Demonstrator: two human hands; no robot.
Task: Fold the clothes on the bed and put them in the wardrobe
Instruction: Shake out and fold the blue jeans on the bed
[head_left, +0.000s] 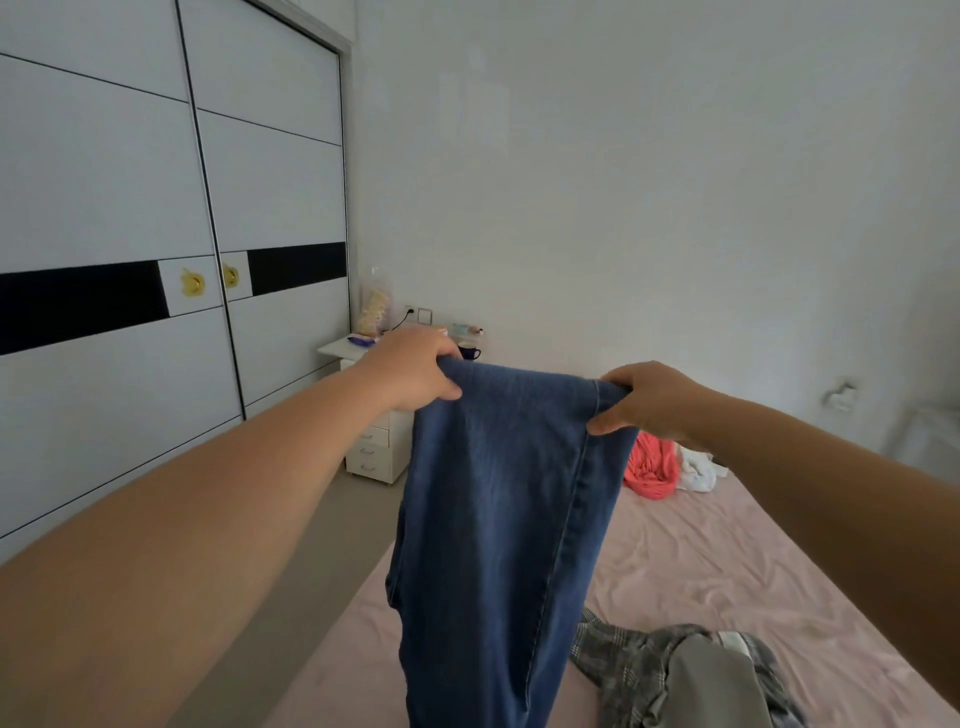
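A pair of blue jeans (498, 519) hangs in the air over the near left part of the bed (727, 561), which has a pink sheet. My left hand (415, 371) grips the top left corner of the denim. My right hand (649, 397) pinches the top right corner, next to a seam. The jeans drop straight down out of the frame's bottom edge. A grey checked garment (623, 670) lies crumpled on the bed at the lower right. A coral-red garment (652, 470) and a white one (696, 470) lie at the far end. The wardrobe (130, 208) stands at the left, its sliding doors closed.
A white bedside drawer unit (376, 449) stands between the wardrobe and the bed, with a dark mug (470, 352), a bag and small items on top. A strip of floor (311, 571) runs between wardrobe and bed. A white wall is behind.
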